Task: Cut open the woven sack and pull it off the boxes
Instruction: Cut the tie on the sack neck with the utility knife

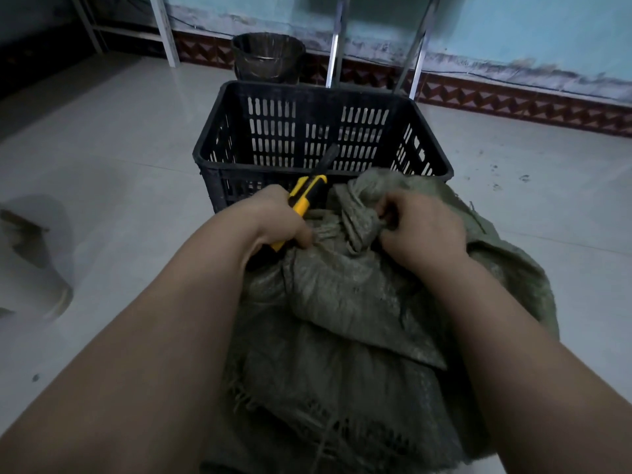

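Observation:
A grey-green woven sack (345, 302) lies on the floor in front of me, crumpled and frayed at its near edge. Its bunched top (362, 206) rises between my hands. My left hand (273, 220) grips a yellow and black utility knife (304, 196), its dark blade end pointing up and away toward the crate. My right hand (420, 224) pinches the gathered top of the sack. The boxes inside are hidden by the fabric.
A black slotted plastic crate (307, 131) stands just beyond the sack. Behind it are a dark bin (268, 56) and metal frame legs (335, 39) by the blue wall. A pale crumpled bag (34, 248) lies at the left on the tiled floor.

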